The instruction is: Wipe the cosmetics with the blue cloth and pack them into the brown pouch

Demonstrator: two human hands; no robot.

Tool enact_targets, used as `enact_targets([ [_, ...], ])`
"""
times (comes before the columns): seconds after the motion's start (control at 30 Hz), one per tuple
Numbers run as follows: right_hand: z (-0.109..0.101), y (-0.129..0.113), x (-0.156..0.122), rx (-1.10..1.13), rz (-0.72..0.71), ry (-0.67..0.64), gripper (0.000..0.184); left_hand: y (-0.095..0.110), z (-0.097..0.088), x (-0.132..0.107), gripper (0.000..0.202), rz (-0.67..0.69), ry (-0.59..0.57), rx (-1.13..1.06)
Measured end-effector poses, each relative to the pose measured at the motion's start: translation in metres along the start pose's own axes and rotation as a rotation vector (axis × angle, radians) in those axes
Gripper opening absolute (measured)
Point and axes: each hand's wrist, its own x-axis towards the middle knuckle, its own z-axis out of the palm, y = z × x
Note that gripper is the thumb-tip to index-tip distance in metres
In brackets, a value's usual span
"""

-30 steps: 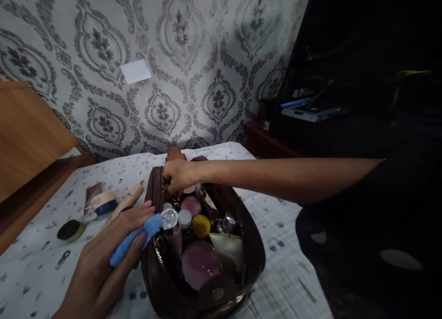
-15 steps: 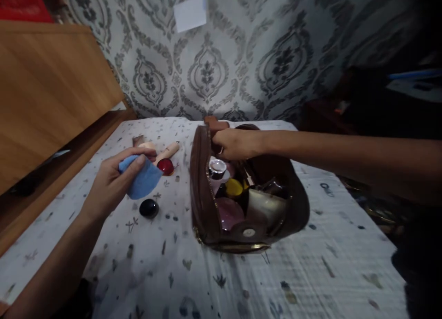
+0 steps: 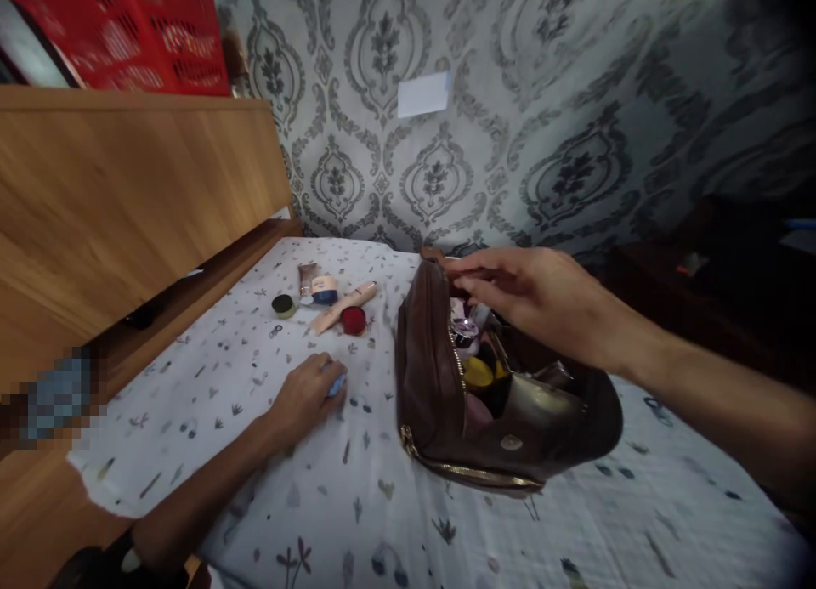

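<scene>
The left hand (image 3: 306, 399) is lying knuckles-up on the sheet (image 3: 242, 376), fingers folding over a blue cloth (image 3: 337, 386) with only a corner peeking out. The right hand (image 3: 541, 298) is hovering half-curled at the top rim of the brown bag (image 3: 433, 402); whether it is actually pinching the rim, I cannot tell. The bag is gaping beside the left hand, its jumble mostly in shadow, with just a yellow lid (image 3: 478, 372) showing clearly.

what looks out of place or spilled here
Nothing is spilled or broken. The brown bag stands unzipped and crammed with bottles and jars, and a few cosmetics lie loose on the sheet to its left. The left hand covers a blue cloth; the right hand is at the bag's rim.
</scene>
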Motion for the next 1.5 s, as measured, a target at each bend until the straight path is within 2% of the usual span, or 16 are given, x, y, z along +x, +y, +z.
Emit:
enact_targets([
  [0.1, 0.012, -0.055, -0.032, 0.101, -0.088, -0.006, 0.016, -0.001, -0.001, 0.003, 0.022, -0.007, -0.008, 0.028],
  [0.17, 0.038, -0.083, -0.06, 0.209, -0.135, -0.082, 0.021, -0.001, 0.002, 0.004, 0.022, -0.019, 0.01, 0.016],
  [0.23, 0.075, -0.095, -0.086, 0.327, -0.165, -0.192, 0.026, -0.002, 0.007, 0.004, 0.021, -0.059, 0.051, -0.009],
  [0.3, 0.117, -0.091, -0.105, 0.335, -0.063, -0.274, 0.033, -0.003, 0.01, 0.005, 0.022, -0.11, 0.099, -0.086],
  [0.43, 0.19, -0.055, -0.116, 0.284, 0.271, -0.241, 0.057, -0.005, 0.01, 0.006, 0.029, -0.179, 0.219, -0.427],
  [0.5, 0.213, -0.04, -0.11, 0.274, 0.371, -0.194, 0.055, -0.007, 0.009, 0.007, 0.031, -0.201, 0.251, -0.531],
  [0.57, 0.226, -0.033, -0.103, 0.315, 0.401, -0.16, 0.053, -0.007, 0.009, 0.006, 0.03, -0.223, 0.269, -0.58],
  [0.7, 0.232, -0.034, -0.097, 0.431, 0.397, -0.055, 0.056, -0.003, 0.009, 0.004, 0.029, -0.278, 0.319, -0.668],
  [0.8, 0.23, -0.035, -0.099, 0.496, 0.375, 0.017, 0.047, 0.002, 0.006, 0.004, 0.029, -0.301, 0.364, -0.812],
  [0.9, 0.227, -0.033, -0.101, 0.625, 0.383, 0.032, 0.041, 0.002, 0.005, 0.006, 0.033, -0.346, 0.411, -1.005],
  [1.07, 0.223, -0.032, -0.097, 0.853, 0.436, 0.065, 0.045, -0.008, 0.015, 0.008, 0.046, -0.47, 0.443, -1.226],
  [1.17, 0.222, -0.034, -0.094, 0.953, 0.493, 0.07, 0.047, -0.01, 0.019, 0.007, 0.05, -0.5, 0.441, -1.302],
  [1.3, 0.222, -0.037, -0.092, 1.178, 0.612, 0.134, 0.042, -0.001, 0.014, 0.003, 0.05, -0.401, 0.394, -1.199],
  [1.4, 0.221, -0.037, -0.09, 1.308, 0.659, 0.207, 0.042, 0.005, 0.008, -0.002, 0.046, -0.233, 0.353, -1.024],
  [1.5, 0.219, -0.036, -0.09, 1.379, 0.693, 0.195, 0.043, 0.005, 0.008, -0.006, 0.054, -0.083, 0.272, -0.832],
])
